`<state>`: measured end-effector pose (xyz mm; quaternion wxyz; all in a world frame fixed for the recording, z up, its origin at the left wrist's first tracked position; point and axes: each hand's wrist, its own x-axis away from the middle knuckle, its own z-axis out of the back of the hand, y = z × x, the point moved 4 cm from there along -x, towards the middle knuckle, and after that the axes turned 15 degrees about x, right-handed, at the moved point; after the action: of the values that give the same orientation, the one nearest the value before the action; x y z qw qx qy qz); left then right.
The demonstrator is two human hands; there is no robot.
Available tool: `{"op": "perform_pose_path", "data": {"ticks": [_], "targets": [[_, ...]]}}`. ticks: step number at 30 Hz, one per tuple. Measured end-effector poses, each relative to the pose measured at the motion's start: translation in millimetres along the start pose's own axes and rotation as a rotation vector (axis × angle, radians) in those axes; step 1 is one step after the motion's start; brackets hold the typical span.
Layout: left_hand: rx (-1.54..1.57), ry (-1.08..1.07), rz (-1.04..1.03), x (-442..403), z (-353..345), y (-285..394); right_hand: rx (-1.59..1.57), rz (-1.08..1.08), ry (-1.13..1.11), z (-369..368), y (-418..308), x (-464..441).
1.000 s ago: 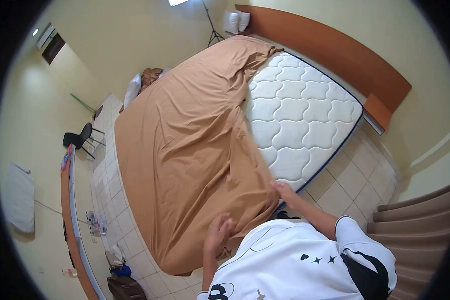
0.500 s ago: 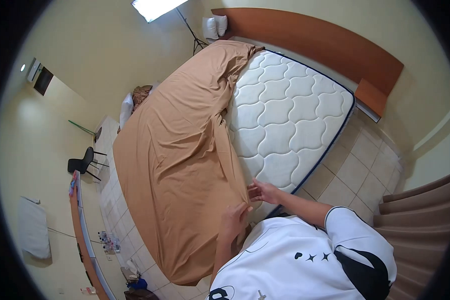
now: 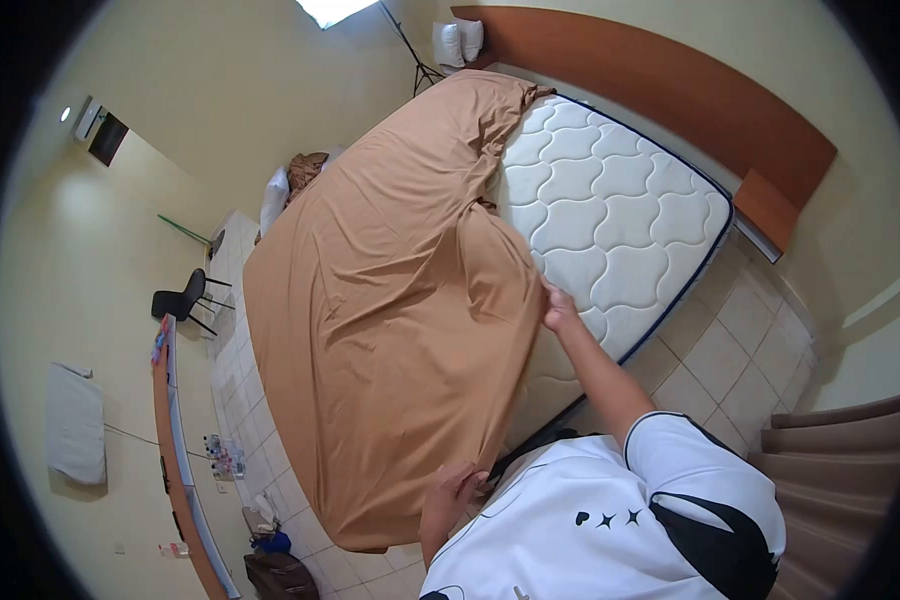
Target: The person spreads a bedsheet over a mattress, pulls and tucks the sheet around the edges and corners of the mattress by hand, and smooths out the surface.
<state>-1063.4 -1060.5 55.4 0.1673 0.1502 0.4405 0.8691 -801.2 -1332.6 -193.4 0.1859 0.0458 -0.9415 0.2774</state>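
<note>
A tan bed sheet (image 3: 390, 330) covers the left part of a white quilted mattress (image 3: 610, 220) with dark blue edging. My right hand (image 3: 560, 306) is closed on the sheet's edge, reaching out over the mattress and lifting the cloth in a taut fold. Close to my body, my left hand (image 3: 452, 490) pinches the same edge near the mattress's side; its fingertips are partly hidden. Between both hands the edge runs nearly straight. Farther up, the sheet lies bunched in wrinkles.
A wooden headboard (image 3: 660, 70) with a small side shelf (image 3: 767, 212) stands beyond the mattress. White pillows (image 3: 458, 42) rest in the far corner near a lamp stand (image 3: 423, 72). To the left are a black chair (image 3: 182, 300) and a long desk (image 3: 185, 490). Brown curtains (image 3: 840, 470) hang at right.
My right hand has moved away from my body, up along the mattress, stretching the sheet's edge. My left hand has dropped slightly closer to me. The hands are now farther apart.
</note>
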Motion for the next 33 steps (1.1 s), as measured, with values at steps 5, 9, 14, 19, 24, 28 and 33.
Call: {"op": "perform_pose_path", "data": {"ticks": [5, 9, 14, 19, 24, 28, 33], "targets": [[-0.016, -0.034, -0.071, -4.1, -35.8, -9.4, 0.222, 0.381, 0.588, 101.8, -62.2, 71.0], [0.001, -0.032, -0.122, -3.7, -66.6, -7.4, 0.223, 0.46, 0.76, 138.7, -124.5, 167.8], [0.018, -0.043, -0.178, 8.8, -99.4, -9.6, -0.086, 0.471, 0.787, 153.9, -176.4, 255.1], [0.11, -0.085, -0.048, 33.0, -126.1, -18.0, -0.176, 0.412, 0.47, 143.5, -198.4, 321.4], [0.155, -0.068, -0.014, 73.4, -153.5, -45.1, -0.198, 0.574, 0.572, 165.9, -219.1, 352.7], [0.126, 0.033, -0.089, 103.6, -163.6, -40.5, -0.067, 0.67, 0.48, 166.5, -229.5, 373.8], [-0.021, 0.119, -0.181, 113.5, -179.3, -34.5, -0.193, 0.748, 0.2, 192.8, -245.0, 389.7]]}}
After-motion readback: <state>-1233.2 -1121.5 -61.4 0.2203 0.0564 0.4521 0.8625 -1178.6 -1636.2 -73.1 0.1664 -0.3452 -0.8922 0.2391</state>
